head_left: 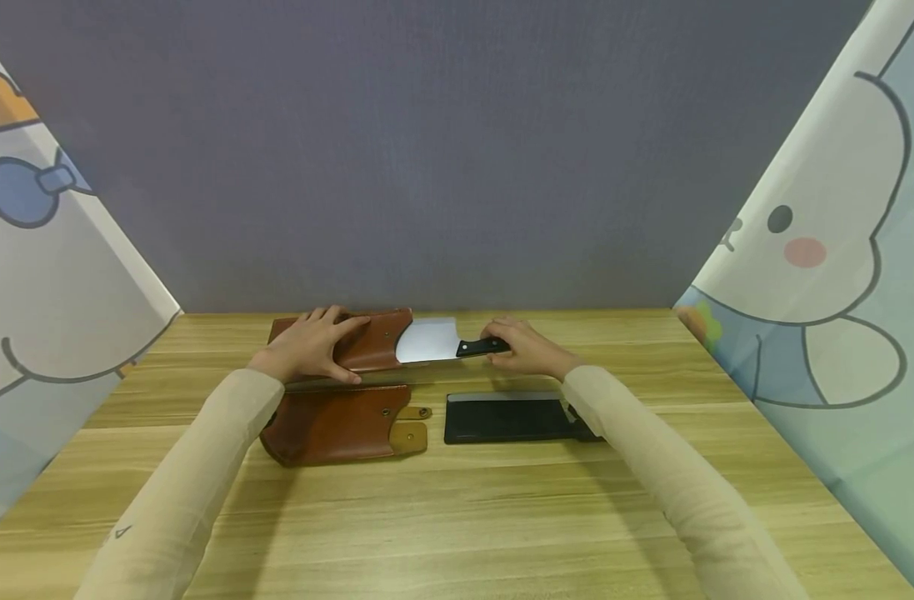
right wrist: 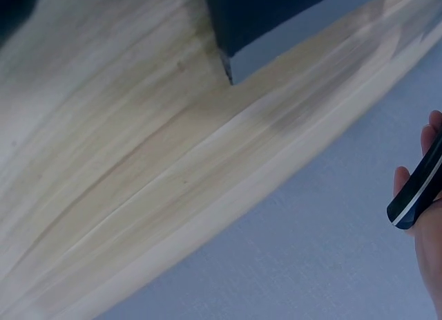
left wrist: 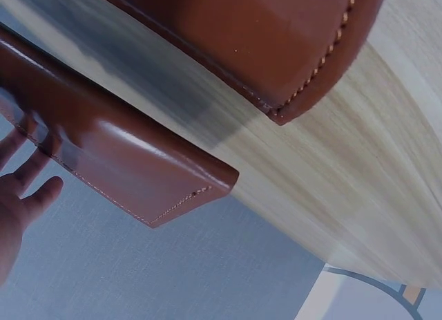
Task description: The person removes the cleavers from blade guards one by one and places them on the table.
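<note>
In the head view, a cleaver with a shiny blade [head_left: 429, 340] and black riveted handle [head_left: 471, 347] sits partly inside a brown leather sheath [head_left: 374, 340]; the rest of the blade is hidden. My right hand [head_left: 530, 348] grips the handle's end, and the right wrist view shows the fingers around that handle [right wrist: 420, 192]. Across the sheath lies my left hand [head_left: 307, 343], holding it with the thumb at the near edge and fingers toward the far edge. In the left wrist view, fingers touch this sheath [left wrist: 131, 154] along its stitched edge.
Nearer on the wooden table [head_left: 457, 517] lies a second brown sheath [head_left: 337, 425] with unfastened tan straps [head_left: 409, 437]. To its right is a black-bladed cleaver [head_left: 505, 419], its handle partly behind the right sleeve. A grey panel [head_left: 427, 167] stands behind, with printed cloth at both sides.
</note>
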A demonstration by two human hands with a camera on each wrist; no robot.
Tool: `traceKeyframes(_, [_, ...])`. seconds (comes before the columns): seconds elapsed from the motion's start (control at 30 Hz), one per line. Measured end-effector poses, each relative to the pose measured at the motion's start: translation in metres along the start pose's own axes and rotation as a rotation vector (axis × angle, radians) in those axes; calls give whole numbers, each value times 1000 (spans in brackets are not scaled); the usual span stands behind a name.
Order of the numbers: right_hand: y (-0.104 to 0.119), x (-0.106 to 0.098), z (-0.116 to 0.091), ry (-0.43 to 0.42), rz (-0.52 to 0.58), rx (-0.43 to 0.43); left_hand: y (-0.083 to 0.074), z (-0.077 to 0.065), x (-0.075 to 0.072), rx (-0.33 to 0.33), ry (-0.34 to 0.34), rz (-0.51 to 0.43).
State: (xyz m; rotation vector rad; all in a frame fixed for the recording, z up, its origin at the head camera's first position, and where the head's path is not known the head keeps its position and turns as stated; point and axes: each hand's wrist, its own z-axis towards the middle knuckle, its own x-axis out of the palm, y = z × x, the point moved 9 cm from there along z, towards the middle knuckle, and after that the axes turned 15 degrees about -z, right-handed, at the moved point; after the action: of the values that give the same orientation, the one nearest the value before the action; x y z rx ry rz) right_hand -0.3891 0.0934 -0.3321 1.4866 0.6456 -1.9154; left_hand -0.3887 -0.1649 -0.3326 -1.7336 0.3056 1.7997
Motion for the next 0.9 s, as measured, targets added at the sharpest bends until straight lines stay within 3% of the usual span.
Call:
traceKeyframes(0.3, [-2,-3,-2,-30,2,-32,1,1,0,-7,12,1])
traceKeyframes(0.57, [-7,-2,-6,15,23,3,1,1,0,-8,14,1])
traceKeyframes(0.9, [-10,-5,-11,-15,13,-10,0,-2,-1,-8,6,12])
